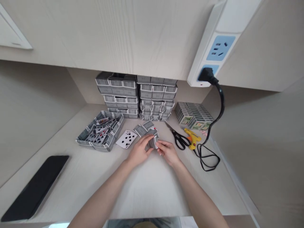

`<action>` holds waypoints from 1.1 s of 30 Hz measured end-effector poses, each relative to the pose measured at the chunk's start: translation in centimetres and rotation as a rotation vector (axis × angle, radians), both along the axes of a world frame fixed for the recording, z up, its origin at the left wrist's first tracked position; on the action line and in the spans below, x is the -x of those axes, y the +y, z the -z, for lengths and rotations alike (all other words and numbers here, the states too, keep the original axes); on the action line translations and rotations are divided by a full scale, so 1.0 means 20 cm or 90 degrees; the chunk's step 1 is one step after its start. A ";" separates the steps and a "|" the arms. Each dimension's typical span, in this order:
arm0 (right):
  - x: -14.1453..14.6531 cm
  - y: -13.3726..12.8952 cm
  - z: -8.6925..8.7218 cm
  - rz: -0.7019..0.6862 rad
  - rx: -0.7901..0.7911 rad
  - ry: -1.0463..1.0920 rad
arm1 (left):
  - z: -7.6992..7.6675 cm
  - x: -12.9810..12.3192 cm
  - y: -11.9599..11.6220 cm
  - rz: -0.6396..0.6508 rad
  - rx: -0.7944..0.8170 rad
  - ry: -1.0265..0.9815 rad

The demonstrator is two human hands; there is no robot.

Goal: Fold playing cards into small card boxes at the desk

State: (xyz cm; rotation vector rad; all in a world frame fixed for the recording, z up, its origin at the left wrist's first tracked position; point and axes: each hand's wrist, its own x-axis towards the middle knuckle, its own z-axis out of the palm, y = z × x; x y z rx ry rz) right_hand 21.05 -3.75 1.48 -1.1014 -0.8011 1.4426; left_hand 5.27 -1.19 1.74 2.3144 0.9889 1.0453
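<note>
The left hand (142, 149) is closed round a small card bundle (152, 143) between thumb and fingers; the right hand (167, 152) pinches its right edge. How many cards it contains cannot be told. An uneven pinch could bend them or let one slide out, and a slip would drop the bundle onto the surface (147, 186) below the hands. Pushing forward might scatter the pile (143, 127) lying just beyond the left hand.

Right of the right hand lie scissors (180, 138), blades pointing away, and a glue gun (192, 138); a sideways swing could knock either or catch the looped cord (222, 104). If hot, the gun's nozzle could burn. Left of the left hand are a face-up card (127, 138) and, farther out, a card-filled tray (102, 147). Stacked trays (156, 106) block reach beyond the pile.
</note>
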 end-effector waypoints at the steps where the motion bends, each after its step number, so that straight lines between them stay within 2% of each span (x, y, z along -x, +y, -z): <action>1: 0.00 0.00 0.00 0.005 -0.014 -0.021 | 0.00 0.00 0.00 -0.003 0.000 0.000; 8: 0.02 0.00 0.04 0.021 -0.113 -0.198 | 0.00 -0.01 0.00 -0.006 0.004 0.008; 16: 0.03 0.00 0.05 0.059 -0.132 -0.233 | -0.01 -0.02 -0.01 -0.027 0.017 0.008; 22: 0.04 -0.03 0.03 0.000 -0.178 -0.270 | 0.00 -0.02 0.00 -0.035 0.017 -0.006; 28: 0.04 -0.06 0.05 -0.098 -0.173 -0.311 | 0.01 -0.01 0.00 -0.039 -0.009 0.016; 33: 0.03 -0.04 0.06 -0.077 -0.138 -0.304 | 0.01 -0.02 0.00 -0.041 -0.022 0.061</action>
